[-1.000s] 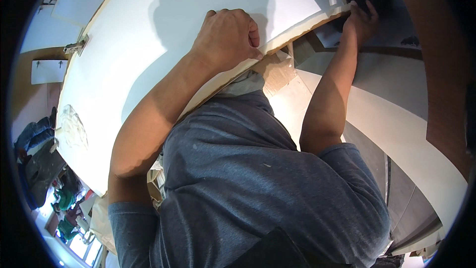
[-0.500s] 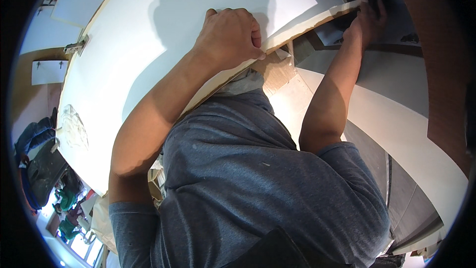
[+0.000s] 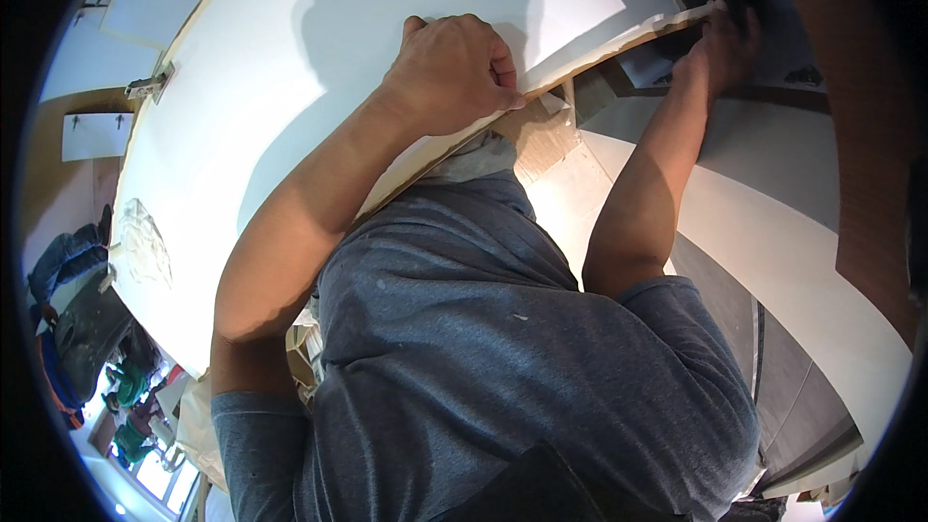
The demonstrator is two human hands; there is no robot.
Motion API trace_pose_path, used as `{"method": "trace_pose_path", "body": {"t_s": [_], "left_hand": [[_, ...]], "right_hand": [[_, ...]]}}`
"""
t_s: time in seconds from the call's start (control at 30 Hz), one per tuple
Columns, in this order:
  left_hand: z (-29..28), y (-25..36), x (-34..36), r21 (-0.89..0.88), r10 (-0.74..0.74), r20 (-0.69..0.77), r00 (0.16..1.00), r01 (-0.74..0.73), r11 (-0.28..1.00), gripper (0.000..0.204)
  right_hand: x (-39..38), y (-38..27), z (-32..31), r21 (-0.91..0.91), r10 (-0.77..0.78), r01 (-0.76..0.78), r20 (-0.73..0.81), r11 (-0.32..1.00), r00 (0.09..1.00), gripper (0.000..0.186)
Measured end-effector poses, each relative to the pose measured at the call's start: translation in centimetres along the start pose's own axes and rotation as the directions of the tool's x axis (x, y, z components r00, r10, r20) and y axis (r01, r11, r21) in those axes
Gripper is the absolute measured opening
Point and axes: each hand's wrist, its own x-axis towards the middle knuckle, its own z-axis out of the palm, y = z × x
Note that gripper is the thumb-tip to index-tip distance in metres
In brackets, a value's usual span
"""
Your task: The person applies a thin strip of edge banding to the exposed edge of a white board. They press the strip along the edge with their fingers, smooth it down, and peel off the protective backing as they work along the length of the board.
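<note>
Our big, flat, white board [image 3: 232,126] is before us, a wavy cream strip [image 3: 619,41] already along its near edge. Our left hand [image 3: 445,72] curls there; our right hand [image 3: 715,53], half open, touches its right end. We can't tell if they pinch, or what's left.

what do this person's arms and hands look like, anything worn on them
The left hand and right hand are bare, with no gloves or watch visible. The forearms are uncovered too, below short, hemmed sleeves of a heathered blue-grey T-shirt.
</note>
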Motion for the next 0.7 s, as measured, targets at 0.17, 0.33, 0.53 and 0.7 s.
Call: {"method": "trace_pose_path", "body": {"t_s": [0.17, 0.33, 0.53, 0.7], "left_hand": [[-0.3, -0.2, -0.1, -0.039, 0.011, 0.014, 1.0, -0.01, 0.999, 0.022], [0.4, -0.6, 0.2, -0.089, 0.035, -0.081, 0.996, -0.042, 0.995, 0.027], [-0.1, -0.5, 0.3, -0.09, 0.046, -0.003, 0.999, -0.046, 0.995, 0.029], [-0.1, -0.1, 0.1, -0.079, 0.03, -0.005, 1.0, -0.031, 0.996, 0.026]], "right_hand": [[-0.3, -0.6, -0.1, 0.018, -0.036, 0.035, 0.013, 0.999, 0.999, 0.054], [-0.6, -1.1, 0.1, 0.029, -0.016, 0.016, 0.026, 0.999, 1.0, 0.057], [-0.1, -0.8, 0.0, 0.094, -0.032, 0.029, 0.034, 0.995, 0.999, 0.056], [-0.2, -1.4, 0.3, 0.012, -0.037, 0.037, 0.006, 0.999, 0.999, 0.056]]}}
